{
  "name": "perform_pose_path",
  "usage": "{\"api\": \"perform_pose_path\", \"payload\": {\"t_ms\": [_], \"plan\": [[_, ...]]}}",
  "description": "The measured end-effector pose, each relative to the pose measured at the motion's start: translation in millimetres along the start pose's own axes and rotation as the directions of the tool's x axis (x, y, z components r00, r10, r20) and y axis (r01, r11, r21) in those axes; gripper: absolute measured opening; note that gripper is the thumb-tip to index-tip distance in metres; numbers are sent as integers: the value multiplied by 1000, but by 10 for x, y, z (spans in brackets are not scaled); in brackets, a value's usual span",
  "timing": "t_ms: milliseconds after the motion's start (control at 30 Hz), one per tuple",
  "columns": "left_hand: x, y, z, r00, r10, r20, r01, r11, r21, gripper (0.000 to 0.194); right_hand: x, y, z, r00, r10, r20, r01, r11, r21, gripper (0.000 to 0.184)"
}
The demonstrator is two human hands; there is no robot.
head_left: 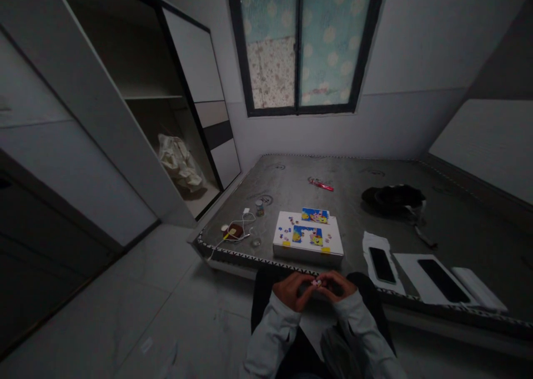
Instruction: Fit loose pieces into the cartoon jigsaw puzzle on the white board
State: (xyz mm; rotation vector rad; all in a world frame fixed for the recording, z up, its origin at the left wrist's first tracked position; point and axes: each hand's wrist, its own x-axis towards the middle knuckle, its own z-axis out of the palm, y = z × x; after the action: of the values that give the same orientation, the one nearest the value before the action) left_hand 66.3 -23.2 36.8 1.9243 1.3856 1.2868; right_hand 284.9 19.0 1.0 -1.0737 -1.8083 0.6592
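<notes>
Both hands meet above my lap, just in front of the mattress edge. My left hand pinches small pink-and-white jigsaw puzzle pieces from the left side. From the right, my right hand grips the same pieces with its fingertips. How many pieces there are I cannot make out. Beyond the hands, a white box lies flat on the mattress. On its top is a partly joined cartoon puzzle, with several loose pieces around it. A cartoon picture card lies at the box's far edge.
The grey mattress carries a clear jar, a white cable, a brown item and a red packet. Rightward are a black cap and two dark phones on white sheets. An open wardrobe stands left.
</notes>
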Motion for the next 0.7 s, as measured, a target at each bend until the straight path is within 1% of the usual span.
{"api": "perform_pose_path", "payload": {"t_ms": [167, 333, 400, 500, 567, 633, 700], "plan": [[79, -106, 12, 998, -30, 47, 31, 999, -18, 25, 35, 47, -34, 998, 7, 65, -9, 999, 35, 41], [118, -259, 117, 999, -32, 21, 32, 999, 17, 25, 7, 169, -2, 997, 75, -2, -75, 997, -18, 35], [140, -331, 149, 999, -34, 30, 33, 999, 41, 25, 7, 250, 11, 997, 79, 15, -78, 996, -37, 32], [195, -439, 168, 997, 17, 79, -20, 999, 44, 25, 38, 366, 29, 996, 72, 60, -70, 997, -35, 30], [235, -493, 182, 993, 52, 104, -56, 998, 34, 25, 67, 415, 49, 996, 84, 41, -83, 996, -31, 31], [263, -522, 210, 994, 58, 87, -61, 998, 29, 25, 93, 442, 72, 994, 109, 20, -109, 994, -22, 32], [280, -529, 245, 997, 52, 59, -53, 998, 28, 23, 115, 461, 91, 991, 130, 35, -130, 992, 2, 30]]}}
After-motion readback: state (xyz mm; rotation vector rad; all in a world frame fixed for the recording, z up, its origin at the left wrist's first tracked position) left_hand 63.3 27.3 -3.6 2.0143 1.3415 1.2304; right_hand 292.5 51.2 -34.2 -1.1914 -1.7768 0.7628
